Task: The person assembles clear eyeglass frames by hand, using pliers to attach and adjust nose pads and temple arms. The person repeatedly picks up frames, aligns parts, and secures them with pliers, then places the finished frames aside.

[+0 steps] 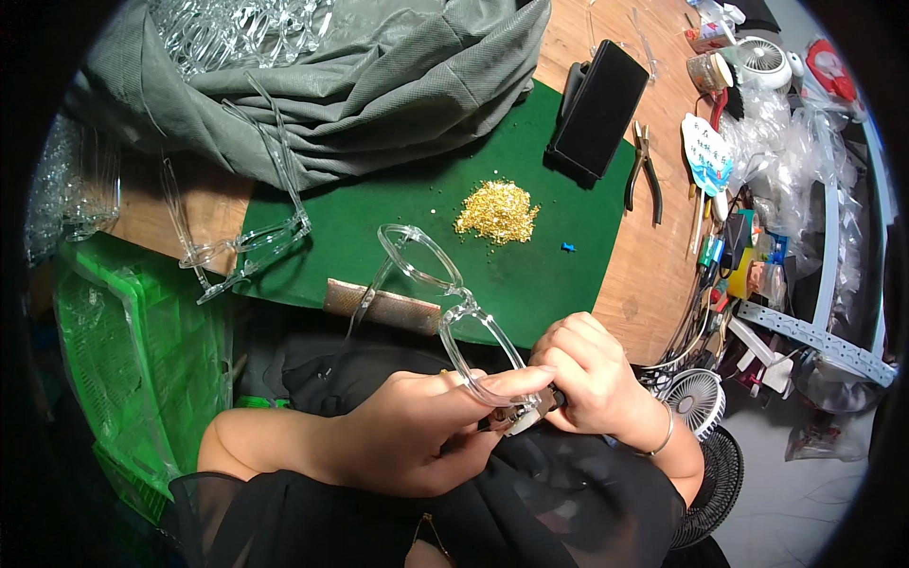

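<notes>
My left hand is closed on a clear plastic eyeglass frame, thumb and fingers pinching its near end. The frame tilts up and away, one temple arm spread to the left. Beside it my right hand is closed round a tool with a metal head and a dark grip; its kind is mostly hidden. That metal head meets the frame's near corner. Beyond my hands a heap of small gold-coloured metal parts lies on a green mat. Two more clear frames rest at the mat's left edge.
A grey cloth surrounds many clear frames at the back left. A black phone and pliers lie at the right. Green crates stand left; fans and cables sit right. A padded strip lines the near edge.
</notes>
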